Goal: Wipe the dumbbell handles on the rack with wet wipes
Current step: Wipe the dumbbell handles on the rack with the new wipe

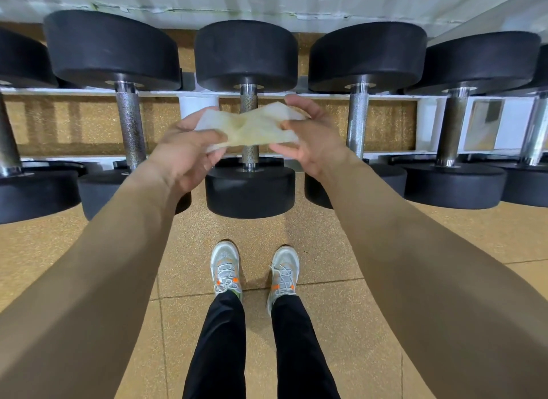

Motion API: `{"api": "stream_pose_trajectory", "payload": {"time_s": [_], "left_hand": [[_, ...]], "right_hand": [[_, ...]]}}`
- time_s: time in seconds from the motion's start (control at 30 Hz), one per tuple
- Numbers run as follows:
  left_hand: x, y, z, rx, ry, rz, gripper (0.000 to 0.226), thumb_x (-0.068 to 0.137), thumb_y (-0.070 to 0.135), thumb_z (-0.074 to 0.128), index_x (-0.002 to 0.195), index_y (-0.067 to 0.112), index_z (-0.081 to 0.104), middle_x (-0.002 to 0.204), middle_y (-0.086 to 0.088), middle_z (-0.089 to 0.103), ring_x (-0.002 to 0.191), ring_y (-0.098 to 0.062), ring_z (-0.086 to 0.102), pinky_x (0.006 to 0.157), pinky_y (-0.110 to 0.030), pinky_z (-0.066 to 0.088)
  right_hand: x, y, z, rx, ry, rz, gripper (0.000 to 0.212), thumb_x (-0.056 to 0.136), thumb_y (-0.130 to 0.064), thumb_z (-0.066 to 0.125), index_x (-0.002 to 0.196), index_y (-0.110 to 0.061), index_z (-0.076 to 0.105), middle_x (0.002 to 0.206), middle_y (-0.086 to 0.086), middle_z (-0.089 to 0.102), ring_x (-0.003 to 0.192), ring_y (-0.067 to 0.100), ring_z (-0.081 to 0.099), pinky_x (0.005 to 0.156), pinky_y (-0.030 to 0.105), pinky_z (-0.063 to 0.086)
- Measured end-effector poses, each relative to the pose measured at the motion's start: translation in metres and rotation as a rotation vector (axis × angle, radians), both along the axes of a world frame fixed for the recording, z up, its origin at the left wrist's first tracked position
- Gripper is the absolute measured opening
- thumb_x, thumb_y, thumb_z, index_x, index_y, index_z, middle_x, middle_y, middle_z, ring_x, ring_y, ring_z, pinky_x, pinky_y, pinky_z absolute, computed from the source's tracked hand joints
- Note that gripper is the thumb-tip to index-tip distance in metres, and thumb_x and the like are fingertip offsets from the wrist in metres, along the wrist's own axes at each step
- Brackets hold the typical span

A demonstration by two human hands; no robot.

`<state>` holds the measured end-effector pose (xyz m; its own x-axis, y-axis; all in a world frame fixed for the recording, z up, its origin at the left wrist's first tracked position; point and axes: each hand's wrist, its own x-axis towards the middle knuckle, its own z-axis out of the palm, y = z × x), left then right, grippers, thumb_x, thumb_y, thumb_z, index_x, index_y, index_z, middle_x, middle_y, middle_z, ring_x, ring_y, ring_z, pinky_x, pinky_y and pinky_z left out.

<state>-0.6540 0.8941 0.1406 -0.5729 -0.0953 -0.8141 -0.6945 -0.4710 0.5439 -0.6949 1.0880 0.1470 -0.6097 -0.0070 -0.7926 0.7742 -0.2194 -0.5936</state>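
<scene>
A pale, slightly yellowed wet wipe (252, 128) is stretched flat between both hands, above the knurled steel handle (249, 102) of the middle dumbbell (246, 54). My left hand (186, 152) pinches the wipe's left edge between thumb and fingers. My right hand (308, 137) pinches its right edge. The wipe hides the middle of that handle, and I cannot tell whether it touches it. Other black dumbbells with steel handles lie side by side on the white rack (198, 102).
Dumbbell handles stand left (130, 122) and right (357, 119) of the middle one, with more further out (452, 122). A white wall is behind the rack. My grey shoes (225, 268) stand on the tan speckled floor tiles (326, 324) close to the rack.
</scene>
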Motion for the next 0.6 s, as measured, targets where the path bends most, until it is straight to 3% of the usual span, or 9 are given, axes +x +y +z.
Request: {"api": "stream_pose_trajectory", "payload": {"time_s": [0.1,0.2,0.23,0.33,0.47,0.53,0.6], "left_hand": [[0.002,0.001,-0.006,-0.052,-0.008,-0.029,0.047,0.089,-0.013,0.057,0.125,0.015,0.069,0.111,-0.008,0.073,0.095,-0.025,0.070,0.062,-0.023,0.055],[0.001,0.008,-0.008,-0.122,0.005,0.076,0.042,0.089,-0.011,0.056,0.114,0.018,0.072,0.097,-0.005,0.074,0.087,-0.026,0.068,0.064,-0.026,0.054],[0.001,0.009,-0.007,-0.140,0.014,0.115,0.041,0.090,-0.010,0.056,0.113,0.020,0.072,0.098,-0.004,0.074,0.087,-0.025,0.069,0.067,-0.027,0.056],[-0.001,0.008,-0.007,-0.155,0.047,0.225,0.041,0.092,-0.007,0.056,0.116,0.023,0.071,0.115,-0.009,0.072,0.089,-0.022,0.071,0.076,-0.029,0.059],[-0.006,0.007,-0.006,-0.344,0.019,0.237,0.040,0.092,-0.007,0.056,0.114,0.024,0.070,0.111,-0.002,0.071,0.089,-0.018,0.071,0.068,-0.022,0.057],[-0.007,0.009,-0.007,-0.427,0.026,0.176,0.042,0.092,-0.011,0.054,0.109,0.024,0.068,0.106,-0.001,0.067,0.087,-0.019,0.070,0.063,-0.023,0.058],[-0.006,0.012,-0.011,-0.438,0.049,0.141,0.041,0.094,-0.014,0.051,0.112,0.019,0.067,0.101,0.000,0.062,0.081,-0.017,0.066,0.062,-0.027,0.061]], "right_hand": [[-0.003,-0.009,-0.004,0.116,0.017,0.012,0.042,0.094,0.013,0.057,0.123,-0.017,0.062,0.119,0.001,0.059,0.105,0.024,0.066,0.067,0.031,0.063],[-0.005,-0.011,-0.006,-0.058,-0.094,-0.075,0.053,0.089,0.015,0.065,0.130,-0.017,0.055,0.115,0.009,0.068,0.106,0.025,0.070,0.085,0.032,0.062],[-0.005,-0.011,-0.006,-0.082,-0.133,-0.041,0.061,0.086,0.017,0.066,0.136,-0.016,0.051,0.122,0.010,0.066,0.107,0.024,0.070,0.091,0.034,0.060],[-0.005,-0.005,-0.007,0.059,-0.141,0.324,0.075,0.080,0.016,0.072,0.145,-0.013,0.048,0.139,0.007,0.057,0.118,0.022,0.064,0.090,0.028,0.059],[-0.006,0.002,-0.006,0.185,-0.060,0.597,0.072,0.070,0.009,0.085,0.133,-0.011,0.058,0.118,0.007,0.072,0.110,0.020,0.069,0.089,0.030,0.059],[-0.010,0.004,-0.008,0.214,-0.022,0.578,0.066,0.070,0.010,0.085,0.128,-0.012,0.061,0.119,0.008,0.071,0.111,0.023,0.070,0.090,0.034,0.060],[-0.014,0.006,-0.012,0.149,-0.026,0.397,0.056,0.078,0.013,0.076,0.125,-0.013,0.061,0.123,0.010,0.069,0.111,0.026,0.070,0.085,0.037,0.063]]}}
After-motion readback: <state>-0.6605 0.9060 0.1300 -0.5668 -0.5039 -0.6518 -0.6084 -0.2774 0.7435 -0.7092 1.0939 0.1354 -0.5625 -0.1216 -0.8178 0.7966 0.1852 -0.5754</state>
